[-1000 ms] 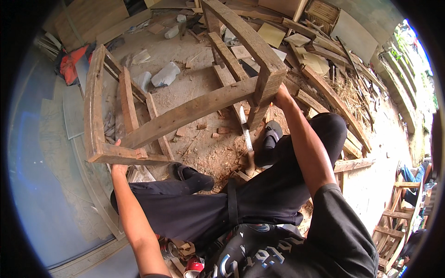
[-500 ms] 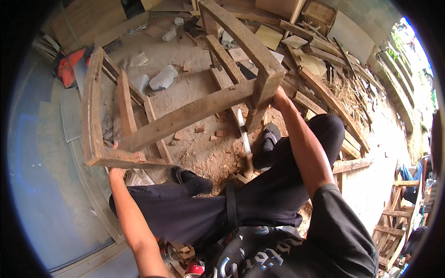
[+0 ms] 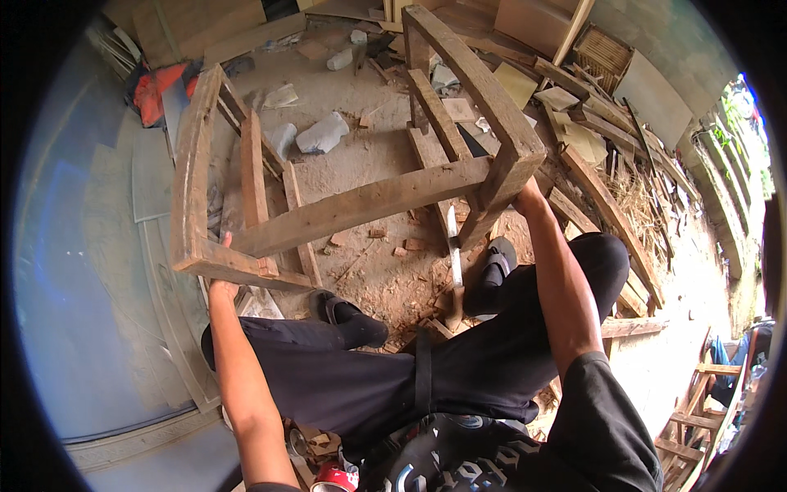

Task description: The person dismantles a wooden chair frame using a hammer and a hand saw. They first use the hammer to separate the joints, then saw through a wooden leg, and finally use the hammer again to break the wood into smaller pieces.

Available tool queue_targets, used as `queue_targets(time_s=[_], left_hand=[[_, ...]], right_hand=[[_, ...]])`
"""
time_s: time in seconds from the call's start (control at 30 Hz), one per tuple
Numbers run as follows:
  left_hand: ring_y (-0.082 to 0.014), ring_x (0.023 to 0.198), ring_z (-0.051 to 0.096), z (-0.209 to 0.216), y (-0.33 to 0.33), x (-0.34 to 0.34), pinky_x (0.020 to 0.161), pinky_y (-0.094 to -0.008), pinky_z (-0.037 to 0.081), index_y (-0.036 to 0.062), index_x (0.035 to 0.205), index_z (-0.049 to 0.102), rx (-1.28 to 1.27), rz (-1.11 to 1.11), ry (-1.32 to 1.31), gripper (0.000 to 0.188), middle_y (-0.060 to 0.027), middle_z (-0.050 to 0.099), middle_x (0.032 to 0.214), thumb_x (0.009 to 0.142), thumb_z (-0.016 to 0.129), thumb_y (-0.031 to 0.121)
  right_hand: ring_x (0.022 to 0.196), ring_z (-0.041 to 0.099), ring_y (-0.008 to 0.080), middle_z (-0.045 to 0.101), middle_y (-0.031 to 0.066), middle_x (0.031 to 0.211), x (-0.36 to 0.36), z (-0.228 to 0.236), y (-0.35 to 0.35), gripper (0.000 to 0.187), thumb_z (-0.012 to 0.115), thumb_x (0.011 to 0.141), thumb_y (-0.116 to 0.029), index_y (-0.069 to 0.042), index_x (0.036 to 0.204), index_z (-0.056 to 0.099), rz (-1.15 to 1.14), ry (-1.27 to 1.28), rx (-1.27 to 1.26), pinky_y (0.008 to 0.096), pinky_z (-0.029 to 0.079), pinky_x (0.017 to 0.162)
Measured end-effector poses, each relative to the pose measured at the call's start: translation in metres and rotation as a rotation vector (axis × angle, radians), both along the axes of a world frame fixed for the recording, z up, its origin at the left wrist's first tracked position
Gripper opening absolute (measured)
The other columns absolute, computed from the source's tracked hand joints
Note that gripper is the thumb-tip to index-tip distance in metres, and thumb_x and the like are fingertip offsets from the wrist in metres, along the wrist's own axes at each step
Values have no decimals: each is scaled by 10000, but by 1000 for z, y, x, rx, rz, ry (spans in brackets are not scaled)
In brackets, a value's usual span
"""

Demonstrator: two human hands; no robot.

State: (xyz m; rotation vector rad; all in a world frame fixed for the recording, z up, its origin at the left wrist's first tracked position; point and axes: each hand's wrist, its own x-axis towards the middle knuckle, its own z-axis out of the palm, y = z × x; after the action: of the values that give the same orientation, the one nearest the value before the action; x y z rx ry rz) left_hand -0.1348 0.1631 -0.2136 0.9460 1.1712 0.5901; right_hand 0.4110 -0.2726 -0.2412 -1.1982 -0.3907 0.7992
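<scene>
A rough wooden frame (image 3: 369,197), like a small chair or stool carcass with legs and rails, is held out over my knees, tilted. At its lower left corner my left hand (image 3: 222,285) grips a short rail, the thumb showing above and most fingers hidden beneath. My right hand (image 3: 529,195) closes on the right corner post, its fingers largely hidden behind the wood. Below the frame, between my feet, a long-bladed knife (image 3: 455,266) with a wooden handle leans upright-looking among the chips, apart from both hands.
Wood scraps and chips litter the dirt floor (image 3: 361,283). Planks (image 3: 611,217) and boards pile up at the right. A pale lump (image 3: 322,133) lies beyond the frame, and an orange cloth (image 3: 156,90) at far left. A red can (image 3: 334,476) sits beside my body.
The view has turned slightly, so the whole scene sits farther right in the picture. Both hands keep the same hold on the wooden frame, which has barely moved against the floor.
</scene>
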Motion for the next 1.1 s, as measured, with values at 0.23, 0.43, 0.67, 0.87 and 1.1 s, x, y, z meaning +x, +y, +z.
queue_targets(time_s=[0.23, 0.43, 0.67, 0.87, 1.1], left_hand=[[-307, 1209, 555, 1, 4, 3, 977, -501, 491, 106, 1391, 507, 2, 11, -90, 773, -141, 551, 1347, 808, 793, 525], [-311, 1204, 561, -3, 13, 0, 984, -488, 492, 85, 1388, 516, -100, -1, -122, 748, -150, 549, 1351, 826, 777, 503], [-324, 1252, 533, -7, 20, -8, 1025, -493, 468, 69, 1439, 459, -18, -25, -160, 823, -161, 513, 1407, 816, 796, 489], [-340, 1298, 484, -9, 14, -7, 1048, -521, 446, 126, 1544, 279, -23, 93, -84, 1040, -145, 440, 1467, 755, 877, 447], [-321, 1313, 466, 26, -24, 11, 1027, -535, 460, 191, 1554, 258, -19, 123, -42, 1021, -121, 426, 1473, 773, 873, 426]], right_hand=[[1010, 648, 163, 665, 60, 1200, -1, 6, 11, 399, 684, 972, -222, -64, 1332, 614, -86, -150, -97, 364, 567, 842], [1051, 638, 156, 645, 63, 1289, 1, 8, 12, 399, 656, 991, -208, -53, 1356, 609, -83, -48, -52, 353, 555, 883], [1053, 654, 167, 668, 68, 1256, -1, 8, 15, 364, 635, 1002, -192, -42, 1334, 626, -97, -139, -117, 345, 556, 898], [997, 673, 173, 689, 74, 1171, -1, 15, 2, 349, 676, 959, -192, -26, 1264, 644, 30, -140, -119, 373, 568, 858], [1010, 667, 205, 664, 77, 1160, -11, 40, -4, 402, 739, 900, -195, -61, 1256, 609, 7, -32, -180, 401, 559, 862]])
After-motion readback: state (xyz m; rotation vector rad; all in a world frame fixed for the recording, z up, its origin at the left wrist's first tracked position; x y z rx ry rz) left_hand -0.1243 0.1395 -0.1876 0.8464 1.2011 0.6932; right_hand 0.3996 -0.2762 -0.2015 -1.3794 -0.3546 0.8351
